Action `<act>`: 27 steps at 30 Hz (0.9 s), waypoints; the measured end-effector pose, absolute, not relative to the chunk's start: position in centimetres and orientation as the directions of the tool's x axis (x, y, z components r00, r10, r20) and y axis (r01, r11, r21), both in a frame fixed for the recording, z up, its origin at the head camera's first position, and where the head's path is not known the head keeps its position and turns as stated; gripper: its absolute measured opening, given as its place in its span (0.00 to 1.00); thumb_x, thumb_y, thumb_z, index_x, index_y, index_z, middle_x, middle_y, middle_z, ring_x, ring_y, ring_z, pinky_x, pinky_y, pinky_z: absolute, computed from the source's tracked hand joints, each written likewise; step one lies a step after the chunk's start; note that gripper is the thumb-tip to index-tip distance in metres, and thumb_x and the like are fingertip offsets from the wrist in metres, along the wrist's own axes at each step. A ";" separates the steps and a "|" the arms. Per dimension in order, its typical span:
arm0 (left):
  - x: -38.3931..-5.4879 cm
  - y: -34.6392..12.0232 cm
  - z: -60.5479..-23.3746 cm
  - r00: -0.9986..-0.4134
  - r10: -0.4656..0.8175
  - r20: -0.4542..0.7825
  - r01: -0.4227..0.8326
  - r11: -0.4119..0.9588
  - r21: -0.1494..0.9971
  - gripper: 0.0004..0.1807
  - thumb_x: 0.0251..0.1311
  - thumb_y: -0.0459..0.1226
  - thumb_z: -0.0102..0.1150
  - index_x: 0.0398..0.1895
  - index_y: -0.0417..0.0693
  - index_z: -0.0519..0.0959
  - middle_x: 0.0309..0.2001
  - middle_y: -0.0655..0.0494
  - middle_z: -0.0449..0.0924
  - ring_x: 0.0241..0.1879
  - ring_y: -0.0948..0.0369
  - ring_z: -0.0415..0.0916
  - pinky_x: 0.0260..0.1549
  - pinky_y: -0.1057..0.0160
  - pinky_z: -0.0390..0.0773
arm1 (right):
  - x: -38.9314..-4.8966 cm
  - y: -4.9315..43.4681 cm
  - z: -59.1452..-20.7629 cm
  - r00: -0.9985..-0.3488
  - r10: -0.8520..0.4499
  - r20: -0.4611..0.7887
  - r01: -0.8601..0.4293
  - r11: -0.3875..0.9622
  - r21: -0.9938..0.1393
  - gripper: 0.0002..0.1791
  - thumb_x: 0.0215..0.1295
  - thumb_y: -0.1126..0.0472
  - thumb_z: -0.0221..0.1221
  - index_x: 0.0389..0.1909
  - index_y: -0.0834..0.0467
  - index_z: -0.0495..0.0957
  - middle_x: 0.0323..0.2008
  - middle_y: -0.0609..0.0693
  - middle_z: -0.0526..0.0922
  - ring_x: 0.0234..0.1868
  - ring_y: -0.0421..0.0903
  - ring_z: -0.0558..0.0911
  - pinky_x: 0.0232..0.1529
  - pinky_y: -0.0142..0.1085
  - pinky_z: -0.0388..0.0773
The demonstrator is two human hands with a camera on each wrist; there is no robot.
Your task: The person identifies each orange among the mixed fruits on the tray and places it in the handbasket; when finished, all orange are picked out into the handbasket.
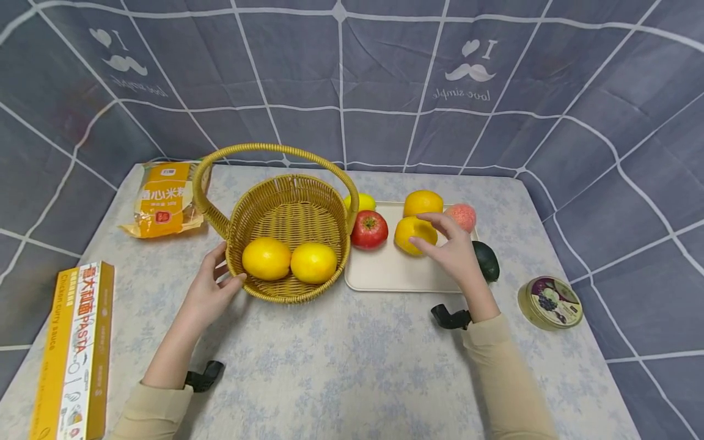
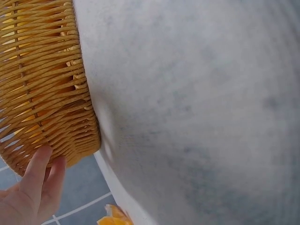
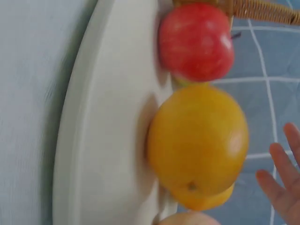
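Observation:
The left hand (image 1: 211,290) holds the woven basket (image 1: 286,299) low on its left side, with fingers against the weave and the thumb near the front rim. Two yellow-orange fruits (image 1: 266,258) lie inside the basket. My right hand (image 1: 453,247) hovers over a beige tray (image 1: 396,278), thumb and fingers spread above an orange (image 3: 197,140). In the right wrist view, a gap separates the fingertips from that orange. Another orange (image 1: 423,203) sits behind it. A red apple (image 1: 369,230) is to its left, beside the basket.
A yellow fruit (image 1: 364,201) shows behind the apple. Right of the oranges are a pink peach (image 1: 462,216) and a dark green avocado (image 1: 486,261). A round tin (image 1: 550,302) stands far right. An orange food bag (image 1: 165,198) and pasta box (image 1: 74,351) lie left.

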State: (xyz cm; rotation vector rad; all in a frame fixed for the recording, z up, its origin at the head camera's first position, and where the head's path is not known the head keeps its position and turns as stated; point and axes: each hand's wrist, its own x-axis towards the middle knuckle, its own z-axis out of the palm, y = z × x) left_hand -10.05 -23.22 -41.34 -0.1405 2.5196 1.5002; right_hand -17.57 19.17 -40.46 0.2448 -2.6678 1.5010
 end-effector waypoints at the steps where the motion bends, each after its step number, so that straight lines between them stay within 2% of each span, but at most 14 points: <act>1: -10.0 -23.2 -41.3 -0.974 0.023 -0.225 -0.187 0.479 0.858 0.45 0.72 0.36 0.50 0.79 0.44 0.32 0.75 0.32 0.45 0.72 0.37 0.55 0.62 0.46 0.72 | -17.7 19.4 -40.5 -0.988 -0.093 0.127 -0.157 0.516 -0.842 0.27 0.58 0.59 0.70 0.59 0.59 0.76 0.60 0.57 0.77 0.66 0.57 0.72 0.73 0.52 0.65; 7: -10.0 -23.4 -41.4 -0.973 0.024 -0.228 -0.190 0.476 0.859 0.45 0.72 0.36 0.51 0.79 0.44 0.31 0.75 0.32 0.46 0.72 0.38 0.55 0.61 0.52 0.75 | -18.4 20.3 -41.1 -0.996 -0.075 0.055 -0.087 0.554 -0.828 0.32 0.60 0.56 0.69 0.63 0.62 0.72 0.63 0.59 0.73 0.68 0.57 0.69 0.74 0.51 0.63; 14: -10.0 -23.4 -41.3 -0.975 0.027 -0.220 -0.183 0.468 0.865 0.45 0.72 0.36 0.51 0.79 0.44 0.32 0.75 0.32 0.45 0.73 0.38 0.54 0.63 0.49 0.71 | -18.9 20.6 -41.9 -0.997 -0.077 -0.002 -0.042 0.567 -0.823 0.37 0.61 0.53 0.68 0.67 0.63 0.67 0.66 0.61 0.70 0.70 0.58 0.67 0.74 0.52 0.63; 22: -10.1 -23.4 -41.3 -0.976 0.027 -0.218 -0.180 0.471 0.864 0.45 0.72 0.36 0.51 0.79 0.44 0.32 0.75 0.33 0.46 0.72 0.38 0.55 0.61 0.54 0.75 | -19.0 20.6 -42.6 -0.997 -0.065 -0.045 0.000 0.569 -0.822 0.40 0.61 0.55 0.68 0.69 0.65 0.63 0.69 0.63 0.63 0.71 0.59 0.66 0.70 0.53 0.68; 27: -10.1 -23.4 -41.3 -0.975 0.029 -0.219 -0.180 0.468 0.865 0.46 0.72 0.36 0.52 0.79 0.44 0.32 0.75 0.32 0.46 0.72 0.38 0.55 0.62 0.53 0.74 | -19.0 20.4 -42.9 -0.996 -0.046 -0.072 0.031 0.596 -0.803 0.42 0.60 0.54 0.68 0.71 0.65 0.61 0.69 0.66 0.61 0.69 0.61 0.66 0.70 0.53 0.68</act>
